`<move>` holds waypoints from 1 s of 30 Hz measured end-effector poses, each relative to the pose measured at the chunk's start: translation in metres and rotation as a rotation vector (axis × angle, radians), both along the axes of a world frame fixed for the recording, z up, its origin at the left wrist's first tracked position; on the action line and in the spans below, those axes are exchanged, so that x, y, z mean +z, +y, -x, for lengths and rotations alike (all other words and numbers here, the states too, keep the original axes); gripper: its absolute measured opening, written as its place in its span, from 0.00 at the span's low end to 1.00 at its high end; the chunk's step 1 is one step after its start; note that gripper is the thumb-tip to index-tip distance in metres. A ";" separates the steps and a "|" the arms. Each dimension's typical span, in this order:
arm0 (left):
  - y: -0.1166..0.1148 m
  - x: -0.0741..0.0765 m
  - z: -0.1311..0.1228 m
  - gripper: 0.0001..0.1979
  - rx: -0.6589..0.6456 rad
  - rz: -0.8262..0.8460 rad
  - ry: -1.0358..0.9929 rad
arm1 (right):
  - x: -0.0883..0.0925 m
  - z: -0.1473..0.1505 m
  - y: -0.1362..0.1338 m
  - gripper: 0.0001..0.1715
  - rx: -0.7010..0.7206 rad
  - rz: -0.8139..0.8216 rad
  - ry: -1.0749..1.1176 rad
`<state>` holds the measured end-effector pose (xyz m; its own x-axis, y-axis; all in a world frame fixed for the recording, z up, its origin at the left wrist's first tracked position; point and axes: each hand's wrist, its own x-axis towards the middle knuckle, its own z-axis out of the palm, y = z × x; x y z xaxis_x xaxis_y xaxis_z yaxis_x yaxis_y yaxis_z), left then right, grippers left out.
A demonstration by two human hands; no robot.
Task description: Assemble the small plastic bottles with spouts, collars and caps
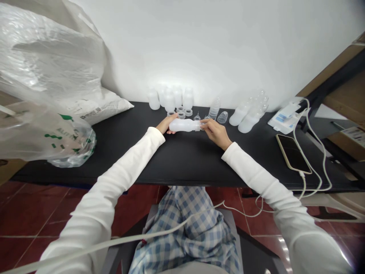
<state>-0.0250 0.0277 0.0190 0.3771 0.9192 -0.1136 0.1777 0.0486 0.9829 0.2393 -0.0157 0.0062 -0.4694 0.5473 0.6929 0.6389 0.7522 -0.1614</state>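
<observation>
Above the black table [182,163], a translucent white bottle [184,125] lies on its side between my hands, its neck pointing right. My left hand [167,125] is closed around its base end. The fingers of my right hand [214,131] are pinched at the clear piece on the bottle's neck. Behind the bottle lie several clear rings [188,112] and small clear nipples [197,116]. A stack of clear caps [214,108] stands to their right, beside a single clear cap [222,117].
Several white bottles [154,99] stand by the wall; more bottles with clear tops [248,122] lie to the right. Large plastic bags [71,133] cover the left end. A phone [293,153], white cables and a white device [285,117] are on the right.
</observation>
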 end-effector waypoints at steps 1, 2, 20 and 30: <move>0.001 -0.001 0.000 0.31 -0.009 -0.002 -0.009 | 0.000 0.001 0.000 0.16 -0.007 -0.012 -0.013; 0.002 -0.003 0.000 0.32 -0.018 -0.005 -0.018 | 0.001 0.001 -0.001 0.17 -0.011 -0.022 -0.025; -0.004 0.003 0.001 0.35 -0.056 -0.030 -0.024 | 0.001 -0.002 -0.001 0.14 -0.010 -0.006 -0.038; -0.005 0.007 -0.001 0.32 0.000 -0.003 0.007 | 0.001 -0.007 0.001 0.18 -0.017 0.045 -0.024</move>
<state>-0.0239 0.0226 0.0257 0.3760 0.9196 -0.1141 0.1850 0.0461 0.9817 0.2468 -0.0144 0.0076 -0.4757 0.5857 0.6562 0.6556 0.7335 -0.1793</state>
